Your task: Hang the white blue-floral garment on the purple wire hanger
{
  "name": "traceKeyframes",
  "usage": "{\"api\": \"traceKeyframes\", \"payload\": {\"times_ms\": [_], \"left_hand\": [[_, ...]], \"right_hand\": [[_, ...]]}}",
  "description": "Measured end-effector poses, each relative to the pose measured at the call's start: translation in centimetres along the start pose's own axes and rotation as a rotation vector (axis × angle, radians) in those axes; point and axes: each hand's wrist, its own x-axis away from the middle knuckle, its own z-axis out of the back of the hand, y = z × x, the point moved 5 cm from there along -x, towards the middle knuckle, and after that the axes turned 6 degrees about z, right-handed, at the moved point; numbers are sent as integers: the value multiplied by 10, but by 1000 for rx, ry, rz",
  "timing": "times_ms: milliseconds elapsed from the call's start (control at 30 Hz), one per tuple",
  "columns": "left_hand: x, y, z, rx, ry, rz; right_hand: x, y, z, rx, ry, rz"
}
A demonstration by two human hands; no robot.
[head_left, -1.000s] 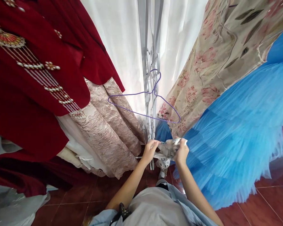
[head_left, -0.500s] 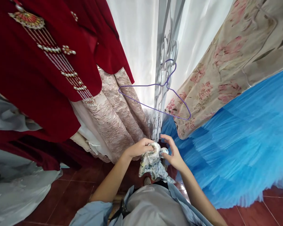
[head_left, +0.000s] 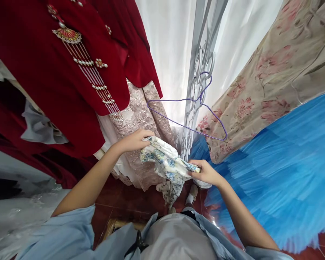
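Note:
A small white garment with a blue floral print [head_left: 166, 164] is stretched between my two hands. My left hand [head_left: 134, 140] grips its upper left edge, close to the pink brocade skirt [head_left: 137, 124]. My right hand [head_left: 204, 171] pinches its right end, just in front of the blue tulle dress [head_left: 273, 173]. The lower part of the garment hangs down loose between my arms. An empty purple wire hanger [head_left: 191, 115] hangs on the grey metal grille [head_left: 199, 72] just above my hands.
A red velvet robe with bead trim [head_left: 59, 68] hangs at the left, over grey-white fabric [head_left: 21, 213]. A beige floral dress [head_left: 273, 72] hangs at the upper right. White curtains [head_left: 168, 47] cover the back. The floor is red tile [head_left: 119, 206].
My hands have risen and spread apart, pulling the bunched floral garment open. My left hand moved up and left toward the brocade skirt. The view shifted right.

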Motion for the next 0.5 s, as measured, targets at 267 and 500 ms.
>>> {"api": "traceKeyframes", "payload": {"times_ms": [267, 500], "left_hand": [[-17, -43, 43, -295, 181, -115], [-48, -73, 92, -248, 719, 22]], "right_hand": [[-16, -29, -14, 53, -153, 14], [-48, -64, -23, -51, 83, 138]]}}
